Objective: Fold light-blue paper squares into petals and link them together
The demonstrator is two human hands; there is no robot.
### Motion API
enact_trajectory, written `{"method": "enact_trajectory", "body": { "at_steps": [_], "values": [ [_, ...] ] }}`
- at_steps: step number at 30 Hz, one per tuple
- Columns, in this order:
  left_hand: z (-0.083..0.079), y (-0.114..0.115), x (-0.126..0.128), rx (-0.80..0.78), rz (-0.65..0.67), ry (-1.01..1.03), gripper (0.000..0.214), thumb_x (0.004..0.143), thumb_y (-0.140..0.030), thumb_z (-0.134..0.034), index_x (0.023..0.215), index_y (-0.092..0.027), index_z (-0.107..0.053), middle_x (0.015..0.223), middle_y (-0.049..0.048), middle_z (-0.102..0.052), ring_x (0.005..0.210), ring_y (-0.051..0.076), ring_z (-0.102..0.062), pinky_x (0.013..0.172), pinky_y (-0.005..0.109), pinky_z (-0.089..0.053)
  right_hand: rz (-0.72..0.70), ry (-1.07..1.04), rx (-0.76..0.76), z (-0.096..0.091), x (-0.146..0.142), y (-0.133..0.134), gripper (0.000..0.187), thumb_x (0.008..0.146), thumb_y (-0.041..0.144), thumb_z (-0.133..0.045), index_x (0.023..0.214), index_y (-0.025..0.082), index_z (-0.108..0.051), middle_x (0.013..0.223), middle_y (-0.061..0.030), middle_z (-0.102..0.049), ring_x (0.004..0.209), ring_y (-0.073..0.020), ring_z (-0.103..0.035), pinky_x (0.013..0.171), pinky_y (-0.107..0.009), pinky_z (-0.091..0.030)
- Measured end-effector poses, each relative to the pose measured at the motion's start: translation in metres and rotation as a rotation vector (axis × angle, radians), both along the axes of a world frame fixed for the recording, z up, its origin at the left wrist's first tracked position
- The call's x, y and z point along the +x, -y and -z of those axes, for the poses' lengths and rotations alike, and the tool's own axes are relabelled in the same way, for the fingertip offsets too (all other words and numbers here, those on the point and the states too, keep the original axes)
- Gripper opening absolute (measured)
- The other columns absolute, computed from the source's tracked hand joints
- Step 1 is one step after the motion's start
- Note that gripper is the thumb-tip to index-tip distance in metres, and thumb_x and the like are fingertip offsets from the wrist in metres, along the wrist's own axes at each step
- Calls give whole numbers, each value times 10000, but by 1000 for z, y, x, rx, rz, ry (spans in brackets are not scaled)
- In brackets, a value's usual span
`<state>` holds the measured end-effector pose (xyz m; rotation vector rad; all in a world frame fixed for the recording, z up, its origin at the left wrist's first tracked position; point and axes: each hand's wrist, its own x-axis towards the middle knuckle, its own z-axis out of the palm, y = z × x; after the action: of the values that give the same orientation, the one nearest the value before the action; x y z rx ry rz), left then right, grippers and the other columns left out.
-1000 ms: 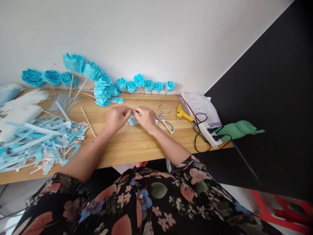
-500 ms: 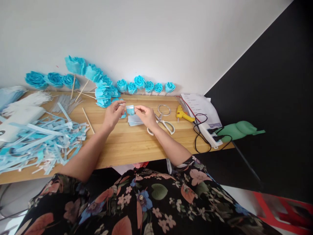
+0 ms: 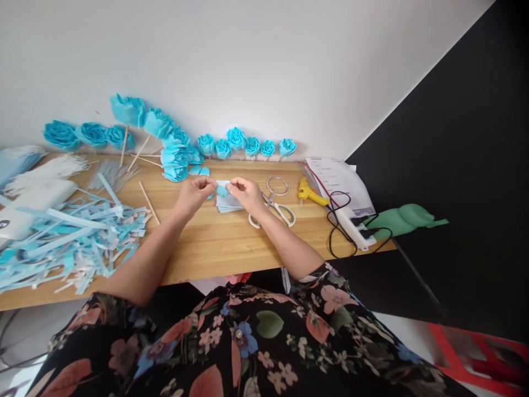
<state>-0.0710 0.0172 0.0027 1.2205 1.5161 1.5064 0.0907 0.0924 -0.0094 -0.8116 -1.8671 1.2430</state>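
Between my hands is a small light-blue paper piece (image 3: 222,188) with a pale strip along its top edge. My left hand (image 3: 195,193) pinches its left end, and my right hand (image 3: 246,194) pinches the right end. Beneath it on the table lies a stack of pale-blue paper pieces (image 3: 229,205), partly hidden by my right hand. A few blue paper pieces (image 3: 200,171) lie just beyond my left hand. White-handled scissors (image 3: 271,202) rest beside my right wrist, partly covered by it.
Several blue paper flowers (image 3: 236,139) line the wall, some on wooden sticks. Paper scraps (image 3: 78,237) are heaped at left, near a loose stick (image 3: 149,203). At right lie a yellow glue gun (image 3: 312,193), a power strip (image 3: 355,230) with black cords, printed sheets (image 3: 343,184) and a green object (image 3: 407,219).
My left hand has moved slightly right, and its fingers have closed from apart to a pinch on the paper piece. My right hand stays nearly in place, still pinching.
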Motion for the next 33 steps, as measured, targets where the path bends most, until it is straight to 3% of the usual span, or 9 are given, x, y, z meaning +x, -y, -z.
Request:
{"method": "enact_trajectory", "body": {
  "at_steps": [6,10,18,22,25,29,33],
  "values": [
    [4,-1,-6,15,-19,-24,232,691,-390,-675,623,-178,-609,512,-33,-467,480,85,-360,482,240,-275,-60,12,-77,2,1,-5,284,798,430,-622,838,162,-707,737,-1,-673,727,-129,-608,718,-238,-459],
    [4,-2,-7,18,-24,-35,217,707,-375,-660,626,-181,-606,503,-34,-465,474,88,-368,477,242,-288,-109,-13,-97,0,3,-7,299,834,446,-594,801,171,-705,755,-11,-692,780,-137,-633,784,-249,-486],
    [7,-3,-6,29,-51,-86,196,750,-357,-645,676,-177,-621,551,-31,-508,502,90,-401,498,240,-319,-118,-36,-105,3,2,-10,299,806,458,-655,844,169,-723,770,-9,-704,771,-133,-649,760,-245,-505],
    [9,-2,-3,123,-163,-114,201,803,-387,-632,805,-187,-625,635,-19,-568,552,106,-464,531,239,-362,-63,-60,-105,7,1,-11,281,811,434,-656,870,172,-736,806,-21,-741,785,-144,-681,762,-252,-512],
    [10,1,1,183,-237,-225,195,828,-385,-629,814,-191,-625,671,-5,-601,591,119,-504,568,246,-386,4,-37,-59,7,0,-10,261,826,414,-646,888,181,-746,837,-24,-764,808,-154,-704,771,-253,-514],
    [12,2,5,146,-130,-429,194,845,-365,-612,816,-186,-681,634,-3,-574,570,126,-480,565,263,-358,37,22,65,3,0,-2,222,849,366,-626,867,183,-749,823,-16,-769,799,-151,-710,765,-241,-511],
    [14,2,5,124,-124,-531,216,847,-365,-611,901,-192,-728,612,-8,-552,569,138,-476,571,273,-337,69,97,258,3,-1,3,182,878,317,-606,841,205,-745,829,-5,-765,797,-145,-700,775,-239,-494]
  ]
}}
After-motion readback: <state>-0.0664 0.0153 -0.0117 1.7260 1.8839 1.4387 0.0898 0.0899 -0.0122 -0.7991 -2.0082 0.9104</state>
